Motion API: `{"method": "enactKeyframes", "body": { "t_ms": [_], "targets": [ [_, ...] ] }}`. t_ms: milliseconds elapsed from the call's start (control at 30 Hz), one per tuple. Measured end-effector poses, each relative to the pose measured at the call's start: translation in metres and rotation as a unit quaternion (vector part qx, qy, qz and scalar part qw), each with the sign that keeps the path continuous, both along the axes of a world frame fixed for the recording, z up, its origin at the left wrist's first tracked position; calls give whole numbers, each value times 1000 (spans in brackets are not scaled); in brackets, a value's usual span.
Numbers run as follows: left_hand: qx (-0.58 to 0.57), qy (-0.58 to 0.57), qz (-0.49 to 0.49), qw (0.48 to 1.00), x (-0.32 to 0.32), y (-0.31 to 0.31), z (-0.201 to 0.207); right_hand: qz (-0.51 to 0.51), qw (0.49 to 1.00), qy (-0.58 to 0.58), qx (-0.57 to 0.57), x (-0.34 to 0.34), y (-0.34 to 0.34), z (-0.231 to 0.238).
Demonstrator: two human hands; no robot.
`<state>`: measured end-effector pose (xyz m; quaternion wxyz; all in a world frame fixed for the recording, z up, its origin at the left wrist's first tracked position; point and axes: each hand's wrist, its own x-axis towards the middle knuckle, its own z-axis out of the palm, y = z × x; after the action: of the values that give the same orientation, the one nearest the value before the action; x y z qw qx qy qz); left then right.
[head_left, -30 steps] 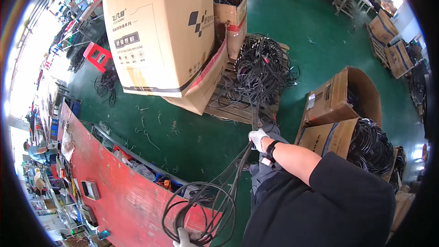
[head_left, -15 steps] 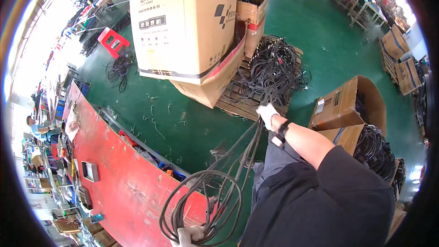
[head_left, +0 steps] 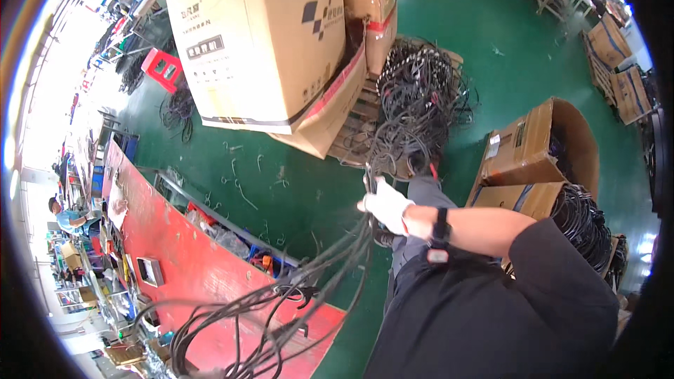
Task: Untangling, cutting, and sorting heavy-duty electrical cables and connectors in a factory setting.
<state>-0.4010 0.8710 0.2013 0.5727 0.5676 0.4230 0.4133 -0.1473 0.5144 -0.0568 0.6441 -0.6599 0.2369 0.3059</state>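
Observation:
My right hand [head_left: 386, 205], in a white glove, is closed round a bundle of black cables [head_left: 344, 238] in front of my legs. From its grip the cables sweep down to the left, in loose loops over the red tabletop [head_left: 203, 288]. Short ends stick up above the fist. My left hand cannot be made out; the cable loops run out at the lower edge. Just beyond the right hand lies a tangled heap of black cables [head_left: 421, 98] on a wooden pallet [head_left: 361, 116].
Tall cardboard boxes [head_left: 281, 42] stand ahead beside the pallet. To the right are open boxes [head_left: 523, 147] and coiled black cables [head_left: 583, 228]. A red stool [head_left: 163, 69] stands far left. A person [head_left: 68, 220] works at the left. Scraps litter the green floor [head_left: 260, 168].
My right hand has come left and nearer, drawing the cables away from the heap. The loops have swung left and lower over the tabletop. My left hand has dropped out of sight.

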Motion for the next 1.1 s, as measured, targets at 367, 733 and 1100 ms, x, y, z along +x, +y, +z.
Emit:
{"method": "enactKeyframes", "body": {
  "t_ms": [367,733,1100],
  "targets": [
    [-251,194,-84,945,107,-90,-149,81,981,177,24,22,-124,-182],
    [-311,86,-161,932,167,-80,-233,-46,992,116,30,48,-217,-126],
    [-342,113,-163,918,174,-104,-243,-32,998,60,-3,25,-200,-91]
  ]
}}
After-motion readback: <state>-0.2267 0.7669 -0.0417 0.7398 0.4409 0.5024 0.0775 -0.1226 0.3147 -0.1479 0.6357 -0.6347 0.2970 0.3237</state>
